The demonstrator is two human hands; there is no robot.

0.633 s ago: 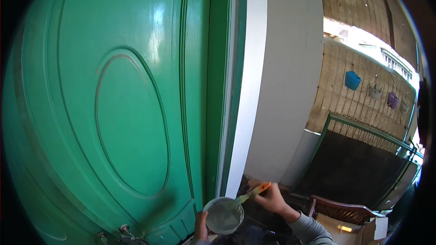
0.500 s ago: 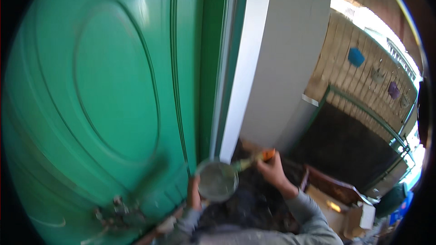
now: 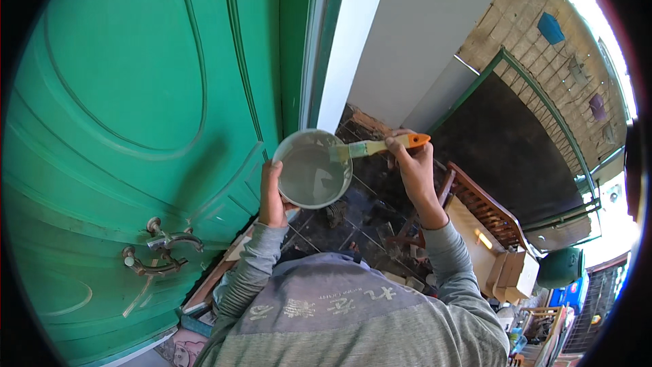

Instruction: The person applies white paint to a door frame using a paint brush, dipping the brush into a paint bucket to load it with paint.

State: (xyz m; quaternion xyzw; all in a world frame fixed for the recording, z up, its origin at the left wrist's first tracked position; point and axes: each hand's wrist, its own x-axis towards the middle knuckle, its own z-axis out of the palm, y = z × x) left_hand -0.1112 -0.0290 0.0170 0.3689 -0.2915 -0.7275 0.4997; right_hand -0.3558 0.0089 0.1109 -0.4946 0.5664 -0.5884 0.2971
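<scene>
My left hand (image 3: pixel 273 196) grips a round, pale tub (image 3: pixel 288 149) by its left side, the thumb up along the rim. Greyish-green paint (image 3: pixel 309 180) lies in it, and its inner wall is smeared. My right hand (image 3: pixel 415 171) is closed round the orange end of a paintbrush (image 3: pixel 375 147) with a yellowish handle. The brush points left, its paint-coated head over the tub's right rim with the bristles inside against the wall. Directly left of the tub rises a green panelled door (image 3: pixel 129 61), with the brush and hands clear of it.
Two metal taps (image 3: pixel 166 239) jut out low in front of the green surface. A white frame edge (image 3: pixel 356 34) and grey wall (image 3: pixel 421 34) stand ahead. To the right are a wooden bench (image 3: pixel 485 200), a cardboard box (image 3: pixel 516 275) and a dark green-framed panel (image 3: pixel 509 143). Dark tiles (image 3: pixel 367 197) carry debris.
The view has tipped downward, so the tub and both hands sit higher in the picture and my torso shows. The tub stays in my left hand, the brush in my right.
</scene>
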